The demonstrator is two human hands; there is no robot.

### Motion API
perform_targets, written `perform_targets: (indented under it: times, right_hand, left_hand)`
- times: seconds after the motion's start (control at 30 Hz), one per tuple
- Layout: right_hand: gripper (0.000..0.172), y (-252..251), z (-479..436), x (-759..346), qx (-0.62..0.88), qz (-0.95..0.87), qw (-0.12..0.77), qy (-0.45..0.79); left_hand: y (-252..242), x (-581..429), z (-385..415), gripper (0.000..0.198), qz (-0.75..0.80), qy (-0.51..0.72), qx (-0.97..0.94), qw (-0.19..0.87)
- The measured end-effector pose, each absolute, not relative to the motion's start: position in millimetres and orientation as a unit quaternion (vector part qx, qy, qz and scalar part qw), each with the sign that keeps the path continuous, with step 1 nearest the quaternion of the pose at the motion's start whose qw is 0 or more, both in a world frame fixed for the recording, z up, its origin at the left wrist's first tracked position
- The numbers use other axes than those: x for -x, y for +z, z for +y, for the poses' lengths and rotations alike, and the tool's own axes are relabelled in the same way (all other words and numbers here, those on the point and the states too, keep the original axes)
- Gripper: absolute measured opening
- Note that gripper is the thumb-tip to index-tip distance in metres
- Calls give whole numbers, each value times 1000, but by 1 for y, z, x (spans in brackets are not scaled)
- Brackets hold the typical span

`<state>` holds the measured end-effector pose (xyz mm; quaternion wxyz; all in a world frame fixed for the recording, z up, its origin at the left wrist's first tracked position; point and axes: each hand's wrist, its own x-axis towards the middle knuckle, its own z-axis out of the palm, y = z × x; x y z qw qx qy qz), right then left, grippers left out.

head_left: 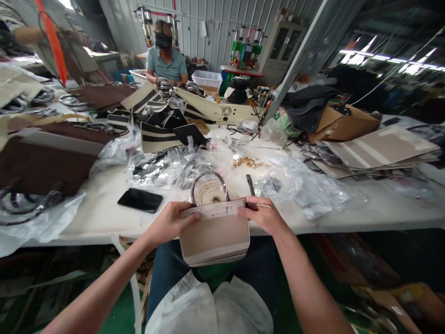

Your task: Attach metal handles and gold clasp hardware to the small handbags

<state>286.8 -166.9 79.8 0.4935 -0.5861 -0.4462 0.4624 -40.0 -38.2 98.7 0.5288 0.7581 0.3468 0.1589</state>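
Note:
A beige bag panel (213, 236) with a pale strip along its top edge is held up over my lap at the table's front edge. A dark, plastic-wrapped round handle (222, 180) arches up behind that edge. My left hand (179, 218) grips the panel's top left corner, thumb on the pale strip. At the top right corner my right hand (262, 212) pinches the panel; a thin, light-coloured item shows by its fingers. Behind the panel sits a roll of cream cord or tape (207, 192). A dark slim tool (250, 184) lies just beyond my right hand.
A black phone (140, 200) lies left on the white table (100, 204). Brown bag pieces (48, 157) are at left, beige panels (382, 146) at right. Clear plastic wrap (313, 190) and gold-coloured small parts (247, 162) lie ahead. A co-worker (167, 65) sits across.

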Motion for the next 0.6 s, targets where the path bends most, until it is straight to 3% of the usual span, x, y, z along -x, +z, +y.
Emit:
perform_targets:
  times: [0.17, 0.43, 0.6]
  right_hand:
    - [50, 70, -119, -300, 633, -366, 504, 460]
    - [50, 25, -100, -310, 672, -331, 476, 461]
    - [38, 16, -97, -311, 676, -388, 483, 398]
  left_hand:
    - [94, -2, 26, 46, 394, 147, -722, 550]
    - [52, -31, 33, 34, 481, 110, -792, 360]
    - [45, -34, 25, 26, 473, 109, -825, 288]
